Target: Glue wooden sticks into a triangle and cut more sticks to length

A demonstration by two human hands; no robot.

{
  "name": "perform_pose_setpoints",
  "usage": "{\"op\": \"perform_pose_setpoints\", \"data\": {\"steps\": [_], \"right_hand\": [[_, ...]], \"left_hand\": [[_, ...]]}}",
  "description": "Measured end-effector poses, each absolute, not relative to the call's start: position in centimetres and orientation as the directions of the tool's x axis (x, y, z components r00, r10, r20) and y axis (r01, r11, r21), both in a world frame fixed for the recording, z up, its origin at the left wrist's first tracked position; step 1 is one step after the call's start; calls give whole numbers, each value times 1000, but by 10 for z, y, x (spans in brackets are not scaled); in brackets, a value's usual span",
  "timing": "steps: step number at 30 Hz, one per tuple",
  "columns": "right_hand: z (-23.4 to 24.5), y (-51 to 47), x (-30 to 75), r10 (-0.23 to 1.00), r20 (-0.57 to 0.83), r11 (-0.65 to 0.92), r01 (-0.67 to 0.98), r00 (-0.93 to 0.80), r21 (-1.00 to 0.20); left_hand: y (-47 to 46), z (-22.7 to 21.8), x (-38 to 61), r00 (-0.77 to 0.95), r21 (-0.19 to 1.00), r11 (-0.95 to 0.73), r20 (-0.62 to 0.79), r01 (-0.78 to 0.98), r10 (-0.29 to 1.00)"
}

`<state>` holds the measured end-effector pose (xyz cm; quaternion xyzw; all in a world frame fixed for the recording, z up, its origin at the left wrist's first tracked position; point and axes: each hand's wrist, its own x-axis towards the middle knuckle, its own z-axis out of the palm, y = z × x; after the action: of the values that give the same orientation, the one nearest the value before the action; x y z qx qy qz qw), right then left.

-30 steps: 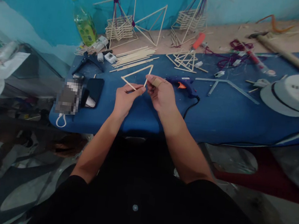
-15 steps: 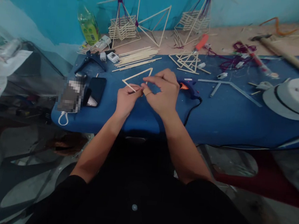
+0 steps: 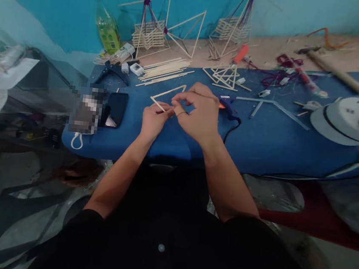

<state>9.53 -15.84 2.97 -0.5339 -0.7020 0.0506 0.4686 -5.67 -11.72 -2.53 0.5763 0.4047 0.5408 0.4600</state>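
Note:
In front of me, over the blue table [image 3: 172,140], is a small triangle of thin wooden sticks [image 3: 168,92]. My left hand [image 3: 154,117] pinches it along its near side. My right hand [image 3: 199,113] is at the triangle's near right part, thumb and forefinger brought together beside the left fingertips. What lies between those right fingertips is hidden, as is the triangle's near corner. A blue glue gun [image 3: 230,107] with an orange part lies just right of my right hand. Beyond the triangle lies a pile of loose sticks [image 3: 165,71].
Stick frames with purple string [image 3: 149,35] stand against the wall, beside a green bottle [image 3: 108,30]. Joined stick triangles [image 3: 222,75] lie behind my right hand. A phone [image 3: 116,110] is at left; a hammer [image 3: 336,72] and round white device [image 3: 348,120] are at right.
My right forefinger, stretched out before, has curled down to the thumb. Both hands and the triangle appear slightly further right, and the camera view has shifted a little.

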Motion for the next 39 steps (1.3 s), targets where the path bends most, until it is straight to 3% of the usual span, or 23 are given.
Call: {"op": "perform_pose_setpoints", "data": {"steps": [7, 12, 14, 17, 19, 22, 27, 33, 39], "right_hand": [[60, -186, 129, 621, 760, 516, 630, 192, -580], [77, -195, 163, 546, 745, 267, 763, 384, -589], [83, -192, 172, 594, 746, 257, 807, 302, -532], [93, -182, 173, 723, 689, 399, 782, 53, -479], [100, -171, 166, 793, 600, 475, 723, -105, -501], [104, -151, 152, 869, 445, 457, 697, -217, -552], [99, -122, 137, 931, 296, 358, 675, -212, -645], [90, -108, 138, 948, 259, 315, 659, -185, -683], [83, -102, 143, 955, 263, 290, 613, -136, -735]], "left_hand": [[-120, -23, -56, 75, 976, -202, 208, -82, 975], [-116, -14, -62, 204, 983, -179, 184, -42, 962], [-111, -6, -66, 294, 980, -199, 184, 23, 938], [-101, 7, -73, 430, 956, -260, 181, 134, 885], [-93, 15, -77, 507, 930, -307, 169, 201, 845], [-81, 26, -79, 579, 889, -375, 166, 261, 798], [-70, 30, -77, 601, 887, -378, 154, 266, 785], [-70, 25, -74, 581, 912, -324, 124, 254, 804], [-70, 22, -76, 290, 978, -198, 171, 64, 942]]}}
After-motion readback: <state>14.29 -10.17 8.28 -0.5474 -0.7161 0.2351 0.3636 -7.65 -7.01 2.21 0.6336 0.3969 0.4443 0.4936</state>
